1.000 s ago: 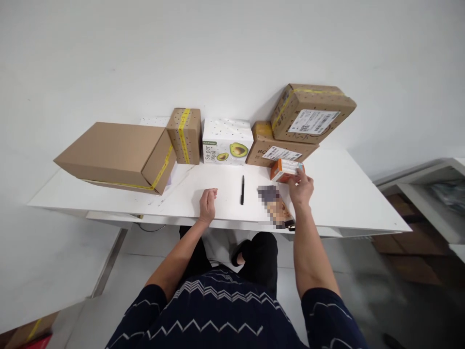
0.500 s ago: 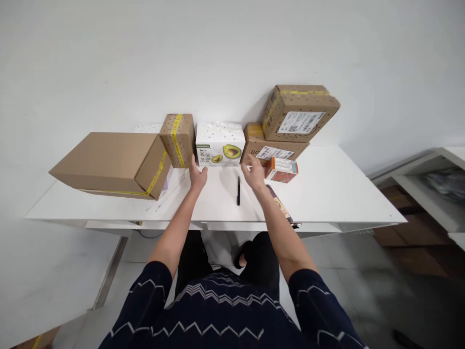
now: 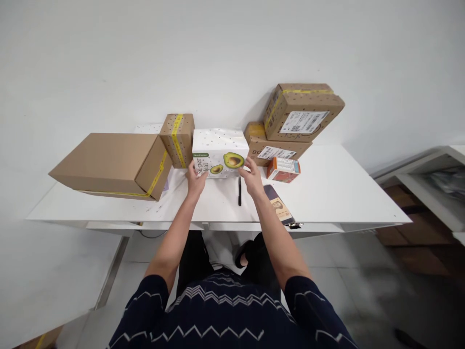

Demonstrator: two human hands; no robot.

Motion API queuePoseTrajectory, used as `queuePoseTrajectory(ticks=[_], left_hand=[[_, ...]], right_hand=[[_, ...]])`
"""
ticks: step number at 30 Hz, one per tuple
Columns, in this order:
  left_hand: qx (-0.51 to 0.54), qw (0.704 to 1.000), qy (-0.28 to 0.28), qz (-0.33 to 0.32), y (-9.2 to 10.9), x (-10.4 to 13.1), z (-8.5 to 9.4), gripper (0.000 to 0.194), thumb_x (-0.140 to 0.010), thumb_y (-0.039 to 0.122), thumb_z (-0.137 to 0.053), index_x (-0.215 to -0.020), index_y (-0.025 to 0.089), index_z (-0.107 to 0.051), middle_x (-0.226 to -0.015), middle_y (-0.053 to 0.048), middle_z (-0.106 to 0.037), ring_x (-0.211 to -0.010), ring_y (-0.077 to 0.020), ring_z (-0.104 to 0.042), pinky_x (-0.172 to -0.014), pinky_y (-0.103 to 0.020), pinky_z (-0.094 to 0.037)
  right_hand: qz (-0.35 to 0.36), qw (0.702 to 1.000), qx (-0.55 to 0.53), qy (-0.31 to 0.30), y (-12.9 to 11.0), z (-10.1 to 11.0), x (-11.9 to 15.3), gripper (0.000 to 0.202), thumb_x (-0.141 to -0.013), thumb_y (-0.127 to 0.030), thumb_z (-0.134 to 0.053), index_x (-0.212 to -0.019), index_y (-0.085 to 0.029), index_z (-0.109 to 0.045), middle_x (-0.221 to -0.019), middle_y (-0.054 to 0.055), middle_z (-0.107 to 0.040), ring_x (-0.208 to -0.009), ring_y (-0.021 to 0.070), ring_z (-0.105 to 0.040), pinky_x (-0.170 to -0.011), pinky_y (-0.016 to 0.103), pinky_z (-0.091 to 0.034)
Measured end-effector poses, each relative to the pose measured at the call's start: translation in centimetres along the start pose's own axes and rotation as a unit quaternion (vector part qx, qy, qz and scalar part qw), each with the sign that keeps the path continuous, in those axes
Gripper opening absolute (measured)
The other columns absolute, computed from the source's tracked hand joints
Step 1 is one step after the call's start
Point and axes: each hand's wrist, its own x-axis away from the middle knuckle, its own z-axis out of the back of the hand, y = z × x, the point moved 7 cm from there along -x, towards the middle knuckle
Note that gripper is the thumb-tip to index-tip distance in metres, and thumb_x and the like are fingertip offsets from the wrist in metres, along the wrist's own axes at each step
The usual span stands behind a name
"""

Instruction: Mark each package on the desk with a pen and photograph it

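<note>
A white box with avocado pictures (image 3: 220, 145) is at the middle of the white table (image 3: 327, 194), between brown boxes. My left hand (image 3: 196, 180) grips its lower left corner, the fingers on the side and front. At the lower right corner, my right hand (image 3: 252, 177) holds the same box, fingertips against its edge. A black pen (image 3: 240, 191) lies just in front of the box, near my right hand. The box's underside is hidden from view.
A large brown box (image 3: 109, 162) and a smaller taped one (image 3: 178, 140) stand left. On the right, a labelled box (image 3: 303, 114) rests on another (image 3: 278, 151). In front are an orange-white box (image 3: 284, 169) and a phone (image 3: 279, 204). Shelves (image 3: 428, 194) stand far right.
Both hands have closed on the avocado box. It has come toward me from the back of the table and looks larger. More of the phone shows beside my right forearm.
</note>
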Motion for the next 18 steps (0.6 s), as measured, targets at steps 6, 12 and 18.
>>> queuePoseTrajectory(ticks=[6,12,18], left_hand=[[0.017,0.999,-0.033,-0.038,0.8,8.5,5.4,0.048,-0.083,0.040,-0.069,-0.127,0.027,-0.055,-0.134,-0.009,-0.056,-0.115,-0.0220,-0.058,-0.096,-0.036,-0.051],[-0.003,1.000,0.013,0.022,-0.4,11.2,10.0,0.049,-0.086,0.066,-0.055,-0.111,0.024,-0.061,-0.122,-0.009,-0.062,-0.099,-0.0205,-0.064,-0.079,-0.032,-0.054],[-0.027,0.999,0.007,0.038,0.1,7.6,11.1,0.068,-0.086,0.080,-0.038,-0.098,0.019,-0.066,-0.097,-0.011,-0.068,-0.085,-0.0219,-0.066,-0.064,-0.031,-0.053]], right_hand=[[-0.017,1.000,-0.020,-0.011,-0.5,1.4,9.7,0.060,-0.078,-0.044,-0.063,-0.134,-0.026,-0.052,-0.133,0.012,-0.058,-0.097,0.0209,-0.065,-0.087,0.039,-0.053],[-0.053,0.997,-0.011,-0.059,-0.6,2.1,14.4,0.043,-0.091,-0.056,-0.049,-0.116,-0.022,-0.059,-0.119,0.010,-0.065,-0.097,0.0212,-0.066,-0.089,0.039,-0.053],[-0.033,0.990,0.117,-0.066,-3.1,1.7,12.3,0.056,-0.093,-0.068,-0.035,-0.113,-0.022,-0.059,-0.091,0.006,-0.067,-0.077,0.0223,-0.065,-0.075,0.037,-0.052]])
